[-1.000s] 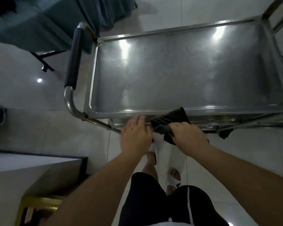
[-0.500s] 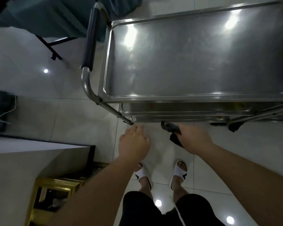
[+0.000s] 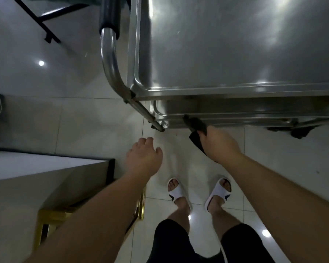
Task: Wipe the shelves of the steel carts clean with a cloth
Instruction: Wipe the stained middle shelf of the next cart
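Beneath the steel cart's top shelf point(image 3: 226, 44), right hand point(image 3: 219, 144) grips dark cloth point(image 3: 196, 123) at lower shelf point(image 3: 235, 112) edge (left hand point(image 3: 143, 158) relaxed, holding nothing); wiping inward likely next.

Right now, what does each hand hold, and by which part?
The right hand grips the dark cloth around its middle, both ends sticking out. The left hand holds nothing.

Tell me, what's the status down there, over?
Right hand grips dark cloth at the cart's lower shelf. Left hand free, open. Nothing blocking.
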Demonstrator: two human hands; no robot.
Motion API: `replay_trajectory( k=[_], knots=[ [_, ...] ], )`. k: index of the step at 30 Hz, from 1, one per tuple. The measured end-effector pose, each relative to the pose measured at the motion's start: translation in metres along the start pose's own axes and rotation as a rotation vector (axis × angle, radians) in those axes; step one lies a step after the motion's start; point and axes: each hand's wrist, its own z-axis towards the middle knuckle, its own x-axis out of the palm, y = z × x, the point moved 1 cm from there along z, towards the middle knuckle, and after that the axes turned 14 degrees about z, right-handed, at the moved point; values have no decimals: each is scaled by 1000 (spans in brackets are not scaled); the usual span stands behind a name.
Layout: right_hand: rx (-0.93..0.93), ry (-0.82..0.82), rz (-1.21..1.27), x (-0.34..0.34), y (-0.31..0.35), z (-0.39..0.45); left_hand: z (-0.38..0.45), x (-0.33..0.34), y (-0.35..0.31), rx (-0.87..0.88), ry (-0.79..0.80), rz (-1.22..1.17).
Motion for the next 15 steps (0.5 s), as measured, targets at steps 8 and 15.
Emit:
replay_trajectory(
  k=[8, 15],
  knots=[
    [-61, -76, 56, 33, 14, 79, 75, 53, 22, -104, -87, -155],
    [-363, -356, 246, 44, 19, 123, 146, 71, 21, -175, -329, -677]
  ],
)
